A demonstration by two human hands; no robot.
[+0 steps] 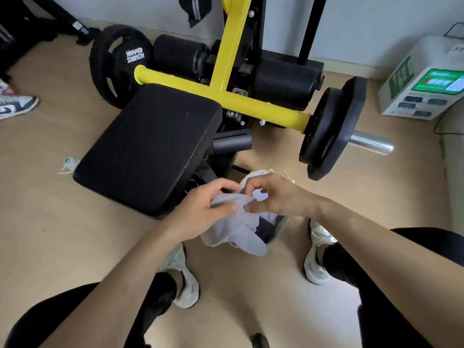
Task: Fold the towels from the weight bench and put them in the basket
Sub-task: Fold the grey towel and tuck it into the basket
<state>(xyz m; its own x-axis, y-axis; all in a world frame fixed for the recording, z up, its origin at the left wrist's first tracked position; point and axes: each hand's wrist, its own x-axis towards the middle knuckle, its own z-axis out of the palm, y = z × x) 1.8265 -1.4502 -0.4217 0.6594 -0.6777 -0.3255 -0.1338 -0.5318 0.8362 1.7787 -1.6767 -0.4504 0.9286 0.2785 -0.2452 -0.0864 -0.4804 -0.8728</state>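
Our left hand (208,209) grips the limp pale-grey cloth towel (236,232), right hand (276,194) pinches its edge; if that pinch slackens, we lose the fold over the white-lined basket (261,174).

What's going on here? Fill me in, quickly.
A person holds a pale grey cloth towel in both hands, in front of the black padded weight bench. The left hand grips a bunched edge, thumb on top; the fingers of the right hand pinch the cloth beside it. The towel hangs crumpled, not yet folded, over what seems to be the basket between the feet, mostly hidden.
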